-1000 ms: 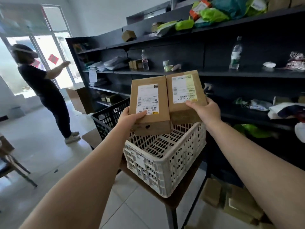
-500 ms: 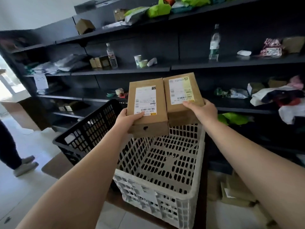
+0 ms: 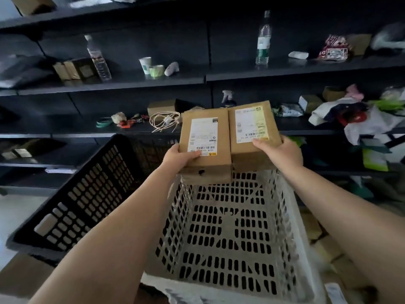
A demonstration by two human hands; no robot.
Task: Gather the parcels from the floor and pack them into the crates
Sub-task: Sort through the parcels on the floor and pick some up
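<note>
My left hand (image 3: 179, 156) grips a brown cardboard parcel with a white label (image 3: 205, 137). Beside it, touching, is a second brown parcel with a yellowish label (image 3: 252, 128), gripped by my right hand (image 3: 281, 151). Both parcels hover side by side above the far end of a white slotted crate (image 3: 291, 227), whose floor shows nothing on it. A black slotted crate (image 3: 83, 194) stands to its left; its inside is mostly hidden by its wall.
Dark shelving (image 3: 203, 79) fills the background, holding bottles, cups, small boxes, cords and bags. More cardboard parcels (image 3: 322, 244) lie on the floor at the lower right, past the white crate. Pale tile floor (image 3: 13, 211) shows at the left.
I have moved closer to the crates and my view has tilted down into the white crate. Both parcels stay in my hands, now lower over its far end. The person at the left is out of view.
</note>
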